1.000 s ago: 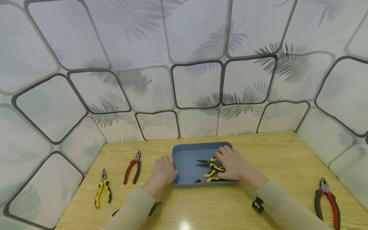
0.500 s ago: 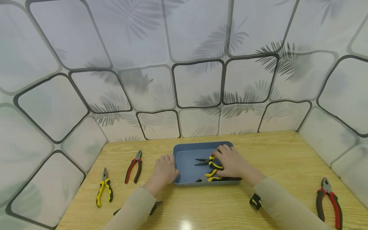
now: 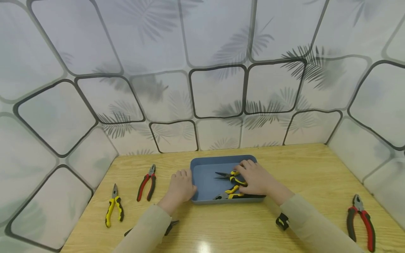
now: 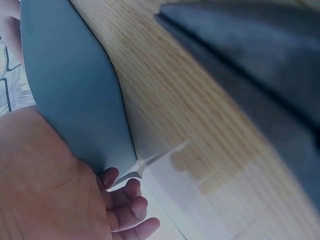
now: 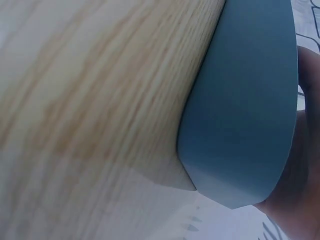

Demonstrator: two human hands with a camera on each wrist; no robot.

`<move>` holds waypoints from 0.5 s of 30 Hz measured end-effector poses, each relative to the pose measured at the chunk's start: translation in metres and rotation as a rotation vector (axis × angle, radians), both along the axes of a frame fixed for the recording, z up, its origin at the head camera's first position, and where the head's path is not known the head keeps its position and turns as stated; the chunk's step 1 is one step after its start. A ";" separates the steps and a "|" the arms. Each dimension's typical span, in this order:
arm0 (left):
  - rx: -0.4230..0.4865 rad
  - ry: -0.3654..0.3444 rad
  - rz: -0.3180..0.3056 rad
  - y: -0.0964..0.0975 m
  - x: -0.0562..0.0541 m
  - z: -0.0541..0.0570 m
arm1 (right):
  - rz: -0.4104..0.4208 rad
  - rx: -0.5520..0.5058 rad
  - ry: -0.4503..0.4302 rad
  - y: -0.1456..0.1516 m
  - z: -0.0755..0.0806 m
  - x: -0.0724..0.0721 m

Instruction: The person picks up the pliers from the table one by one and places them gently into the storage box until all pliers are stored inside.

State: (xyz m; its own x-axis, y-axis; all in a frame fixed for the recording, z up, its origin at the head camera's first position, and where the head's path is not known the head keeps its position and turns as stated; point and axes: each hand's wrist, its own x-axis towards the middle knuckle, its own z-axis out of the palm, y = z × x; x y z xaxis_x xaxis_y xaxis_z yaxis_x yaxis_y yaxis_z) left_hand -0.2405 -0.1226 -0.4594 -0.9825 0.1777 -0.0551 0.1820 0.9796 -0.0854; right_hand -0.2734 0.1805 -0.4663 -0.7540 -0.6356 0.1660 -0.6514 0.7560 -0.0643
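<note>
A blue-grey tray (image 3: 202,182) stands on the wooden table. My left hand (image 3: 181,186) grips its left end, thumb at the rim; in the left wrist view my fingers (image 4: 131,212) curl by the tray's corner. Inside the tray lie long-nose pliers (image 3: 224,175) with yellow-and-black handles, jaws apart, pointing left. My right hand (image 3: 254,177) holds these handles, covering their ends. Another pair of pliers (image 3: 223,195) with yellow-and-black handles lies nearer the front wall, partly under my right hand. In the right wrist view, the tray wall (image 5: 240,105) hides most of that hand.
Yellow-handled long-nose pliers (image 3: 114,205) and red-handled pliers (image 3: 147,182) lie on the left. Dark pliers (image 3: 172,227) are partly under my left sleeve. More red-handled pliers (image 3: 360,221) lie far right. A black object (image 3: 282,221) with a yellow mark is beside my right sleeve.
The long-nose pliers' tips in the tray have shifted slightly toward the back, with their jaws a little wider. Both hands stay nearly in place.
</note>
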 end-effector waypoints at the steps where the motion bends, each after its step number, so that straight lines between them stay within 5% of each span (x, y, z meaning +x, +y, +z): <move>1: -0.002 -0.003 0.001 0.000 0.000 0.000 | -0.002 -0.002 -0.003 0.000 0.000 0.001; 15: -0.002 -0.014 0.000 0.000 -0.001 -0.001 | -0.016 -0.020 0.004 0.009 0.006 0.004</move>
